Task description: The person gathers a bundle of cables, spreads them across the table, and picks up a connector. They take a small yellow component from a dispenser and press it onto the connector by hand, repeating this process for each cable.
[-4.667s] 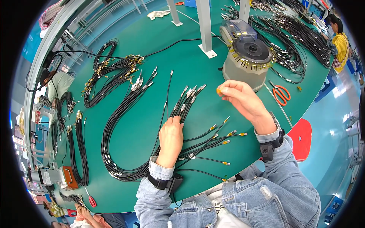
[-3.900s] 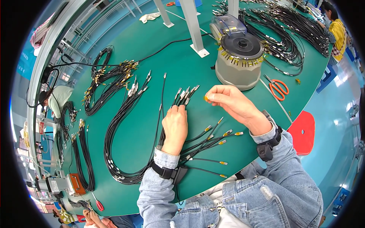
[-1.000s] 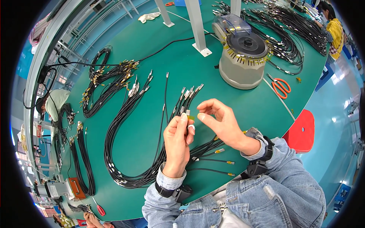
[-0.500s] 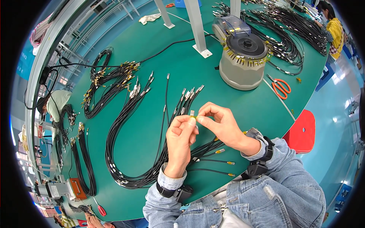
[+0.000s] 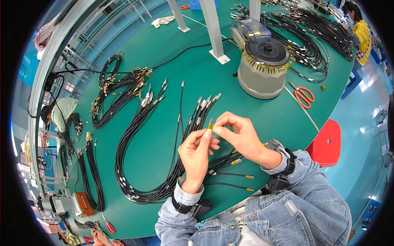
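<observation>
My left hand (image 5: 195, 155) pinches the end of a black cable, its small metal connector (image 5: 210, 121) pointing up past the fingertips. Thumb and forefinger of my right hand (image 5: 243, 138) close on a piece of yellow tape (image 5: 211, 127) at the base of that connector. The hands meet above a curved bundle of black cables (image 5: 123, 153) on the green table. Beyond them lie the bundle's silver connector ends (image 5: 203, 105). Below my right hand, several cable ends carry yellow tape (image 5: 237, 162). My fingers hide part of the held cable.
A round tape dispenser (image 5: 262, 78) stands beyond my right hand, with orange-handled scissors (image 5: 304, 96) beside it. More cable bundles (image 5: 119, 92) lie at left and far right. A grey metal post (image 5: 213, 33) rises from the table. A red stool (image 5: 326, 143) is at right.
The connector has turned in my fingers, from its broad face to its narrow edge. The yellow tape now sits closer around its base, and both hands have barely shifted.
</observation>
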The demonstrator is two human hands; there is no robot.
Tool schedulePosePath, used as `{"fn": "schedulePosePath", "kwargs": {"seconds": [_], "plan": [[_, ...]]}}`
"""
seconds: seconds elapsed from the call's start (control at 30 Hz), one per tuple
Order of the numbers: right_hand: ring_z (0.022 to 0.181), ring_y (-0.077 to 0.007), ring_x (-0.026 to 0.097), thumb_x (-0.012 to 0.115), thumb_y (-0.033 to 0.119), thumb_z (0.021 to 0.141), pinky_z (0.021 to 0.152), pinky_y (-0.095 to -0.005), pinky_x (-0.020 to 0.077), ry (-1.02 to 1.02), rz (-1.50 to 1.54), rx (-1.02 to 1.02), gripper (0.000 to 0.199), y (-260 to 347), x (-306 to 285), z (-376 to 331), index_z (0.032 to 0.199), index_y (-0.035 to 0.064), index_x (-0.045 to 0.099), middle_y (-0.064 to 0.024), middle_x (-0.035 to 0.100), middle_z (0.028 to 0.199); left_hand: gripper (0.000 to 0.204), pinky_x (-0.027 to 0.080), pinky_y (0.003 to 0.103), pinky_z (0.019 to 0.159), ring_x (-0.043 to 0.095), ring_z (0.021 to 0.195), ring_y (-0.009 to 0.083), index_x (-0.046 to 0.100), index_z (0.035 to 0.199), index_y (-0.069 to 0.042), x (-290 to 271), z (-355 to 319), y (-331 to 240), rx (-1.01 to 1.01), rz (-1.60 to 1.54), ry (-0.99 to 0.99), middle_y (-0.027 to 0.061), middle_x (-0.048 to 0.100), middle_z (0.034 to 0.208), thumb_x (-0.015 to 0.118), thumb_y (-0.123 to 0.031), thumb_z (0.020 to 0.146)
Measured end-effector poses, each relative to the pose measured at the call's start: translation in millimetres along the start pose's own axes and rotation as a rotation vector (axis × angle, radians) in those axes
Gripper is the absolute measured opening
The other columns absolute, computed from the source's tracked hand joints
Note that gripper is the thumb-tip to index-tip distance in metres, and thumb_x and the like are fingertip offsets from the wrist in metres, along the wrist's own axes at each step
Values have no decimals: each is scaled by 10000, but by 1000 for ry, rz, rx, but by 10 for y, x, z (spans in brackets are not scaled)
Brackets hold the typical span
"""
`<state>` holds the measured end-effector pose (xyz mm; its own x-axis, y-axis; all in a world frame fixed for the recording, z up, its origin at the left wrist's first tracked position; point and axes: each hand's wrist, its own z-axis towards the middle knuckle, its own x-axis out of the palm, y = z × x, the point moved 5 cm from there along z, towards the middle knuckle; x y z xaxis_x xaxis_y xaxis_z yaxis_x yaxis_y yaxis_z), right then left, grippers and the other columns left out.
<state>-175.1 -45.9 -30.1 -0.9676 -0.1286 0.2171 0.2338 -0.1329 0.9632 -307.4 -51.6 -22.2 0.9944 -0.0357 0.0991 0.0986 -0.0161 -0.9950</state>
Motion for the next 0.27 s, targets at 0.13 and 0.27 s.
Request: {"fn": "schedulePosePath", "kwargs": {"seconds": [0.13,0.27], "plan": [[771,-102,496,600,121,818,753,-274,382,-59,7,-36,129,7,0,-2,796,-7,602,-28,559,799,173,378,183,448,559,521,92,600,901,15,9,-32,-27,-3,52,-10,64,624,648,558,-151,883],[781,-104,498,599,122,820,758,-274,383,-58,1,-12,131,-7,-5,-6,807,-9,605,-29,561,803,186,377,182,451,561,518,92,602,927,15,13,-39,5,0,39,12,66,623,642,557,-160,884]]}}
